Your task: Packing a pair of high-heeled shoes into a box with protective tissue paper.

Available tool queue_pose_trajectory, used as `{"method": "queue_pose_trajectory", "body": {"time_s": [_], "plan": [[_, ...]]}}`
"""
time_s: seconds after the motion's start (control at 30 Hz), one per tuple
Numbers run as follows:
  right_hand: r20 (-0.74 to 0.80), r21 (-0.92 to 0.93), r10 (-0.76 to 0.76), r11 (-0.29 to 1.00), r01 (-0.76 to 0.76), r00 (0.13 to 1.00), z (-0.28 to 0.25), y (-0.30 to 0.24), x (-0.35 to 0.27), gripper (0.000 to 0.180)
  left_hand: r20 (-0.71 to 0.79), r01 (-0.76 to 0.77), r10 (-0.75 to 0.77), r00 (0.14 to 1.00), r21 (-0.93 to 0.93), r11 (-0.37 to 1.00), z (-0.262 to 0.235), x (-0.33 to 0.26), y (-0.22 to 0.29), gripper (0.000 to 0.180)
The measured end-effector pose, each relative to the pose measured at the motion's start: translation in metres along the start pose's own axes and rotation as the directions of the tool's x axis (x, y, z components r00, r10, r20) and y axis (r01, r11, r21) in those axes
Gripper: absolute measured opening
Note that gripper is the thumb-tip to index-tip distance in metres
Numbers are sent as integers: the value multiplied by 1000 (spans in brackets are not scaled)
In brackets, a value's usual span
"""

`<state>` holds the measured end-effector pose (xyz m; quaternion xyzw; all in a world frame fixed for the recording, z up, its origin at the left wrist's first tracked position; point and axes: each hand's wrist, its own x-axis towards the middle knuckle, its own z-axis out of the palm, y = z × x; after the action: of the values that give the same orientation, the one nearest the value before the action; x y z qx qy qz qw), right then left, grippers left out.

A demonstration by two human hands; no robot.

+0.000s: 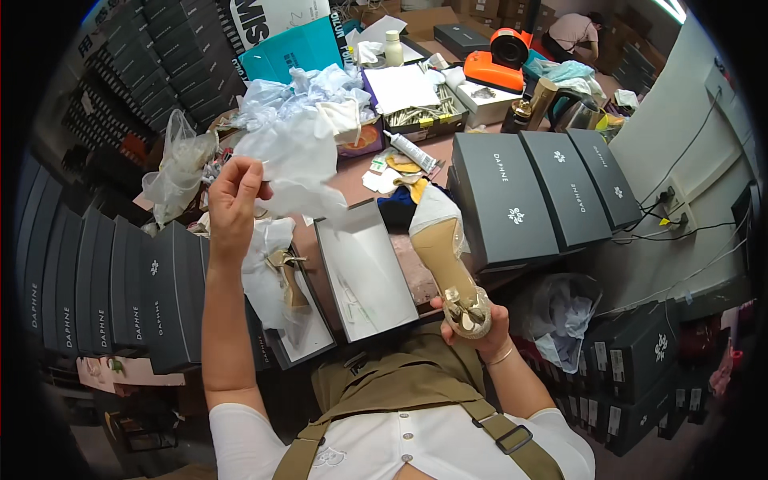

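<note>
My left hand (234, 200) is raised above the table's left part, its fingers pinched on a sheet of thin white tissue paper (300, 156) that hangs loosely to the right. My right hand (490, 330) grips a shoe (440, 252) by its near end, with the beige sole turned up. White wrapping covers the shoe's far end, and gold-coloured parts show by my fingers. Below my left hand, a second shoe (293, 290) lies with white paper in an open shoe box (308, 346). A box lid (368, 284), white inside, lies beside it.
Dark closed shoe boxes (504, 200) stand at the right and in rows (136, 296) at the left. Crumpled tissue (304, 92), a glue tube (414, 150) and an orange tape dispenser (494, 70) sit farther back. A bag of paper (560, 320) hangs at right. Another person (572, 36) bends over far off.
</note>
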<state>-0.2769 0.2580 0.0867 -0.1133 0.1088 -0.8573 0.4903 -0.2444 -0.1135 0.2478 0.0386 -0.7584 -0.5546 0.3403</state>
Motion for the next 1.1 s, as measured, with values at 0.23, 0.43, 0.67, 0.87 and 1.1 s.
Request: {"method": "queue_pose_trajectory", "body": {"time_s": [0.23,0.43,0.67,0.87,1.1], "plan": [[141,96,18,995,-32,990,1,18,-1,89,-38,62,-50,998,499,864,12,-34,-60,38],[104,-232,351,918,-321,931,56,-16,-19,92,-31,112,-108,994,294,949,60,-91,-73,13],[-134,-387,478,781,-490,868,10,-5,43,82,141,-142,85,986,470,871,43,-149,-50,41],[-108,-351,435,825,-443,894,39,27,37,88,342,-257,92,935,477,840,37,-156,-27,47],[-229,-311,-156,947,80,961,43,94,84,40,452,-506,330,829,356,786,63,-185,20,45]]}}
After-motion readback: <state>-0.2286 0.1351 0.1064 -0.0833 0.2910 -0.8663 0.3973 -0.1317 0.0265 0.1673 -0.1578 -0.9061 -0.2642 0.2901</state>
